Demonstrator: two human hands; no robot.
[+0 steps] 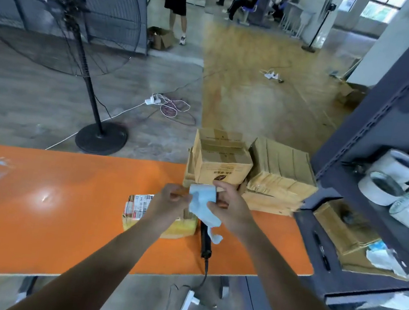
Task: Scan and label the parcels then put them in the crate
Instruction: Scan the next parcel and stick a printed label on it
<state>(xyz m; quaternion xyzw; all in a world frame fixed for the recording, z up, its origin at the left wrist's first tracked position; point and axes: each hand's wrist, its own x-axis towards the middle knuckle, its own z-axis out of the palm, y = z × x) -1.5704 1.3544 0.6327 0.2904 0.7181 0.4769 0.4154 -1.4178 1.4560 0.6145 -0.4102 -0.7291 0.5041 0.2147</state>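
Labels (201,202), seemingly, between left hand (167,204), right hand (231,208)

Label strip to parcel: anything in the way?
Nothing visible does. The left hand and right hand hold the label strip above the parcel; the left wrist only hides part of the parcel's top from view. The scanner lies beside the parcel, to its right.
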